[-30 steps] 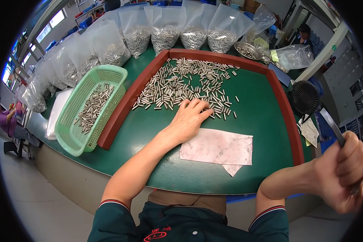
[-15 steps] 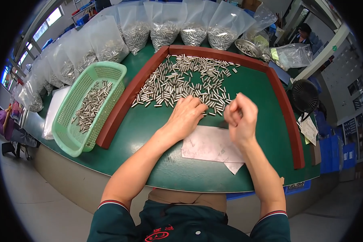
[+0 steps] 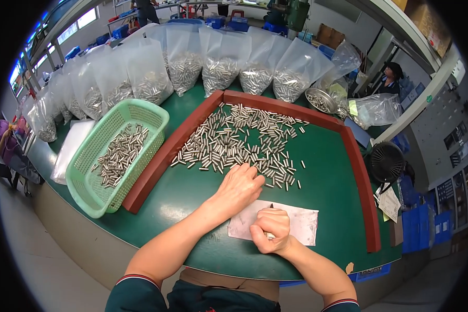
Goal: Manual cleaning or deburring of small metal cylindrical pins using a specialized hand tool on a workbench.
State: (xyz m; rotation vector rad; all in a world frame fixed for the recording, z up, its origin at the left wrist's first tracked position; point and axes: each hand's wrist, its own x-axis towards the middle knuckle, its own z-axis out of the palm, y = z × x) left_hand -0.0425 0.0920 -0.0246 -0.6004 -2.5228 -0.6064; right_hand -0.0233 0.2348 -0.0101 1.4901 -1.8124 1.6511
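Observation:
A broad heap of short silver metal pins [image 3: 221, 148] lies on the green tabletop. At the heap's near edge, my left hand [image 3: 239, 186] rests with its fingers bent together; their tips are hidden, so what they pinch does not show. Over a smudged, pale pinkish sheet [image 3: 302, 222] my right hand [image 3: 271, 229] is closed in a fist. A dark pointed tip [image 3: 271, 206] sticks out above that fist and a bit of something whitish shows below it; I cannot tell what the thing is. A few loose pins lie just beyond the sheet.
Dark red rails [image 3: 151, 176] border the heap on the left, back and right. Left of them stands a green perforated basket [image 3: 78, 179] with more pins. Clear bags of pins [image 3: 221, 67] line the back, beside a metal bowl [image 3: 321, 100]. A black fan [image 3: 387, 161] stands right; a person [image 3: 392, 78] is beyond.
My right hand has come down from the pins' right side onto the sheet, nearer my left hand. My left hand stays at the heap's near edge. The whole view has shifted.

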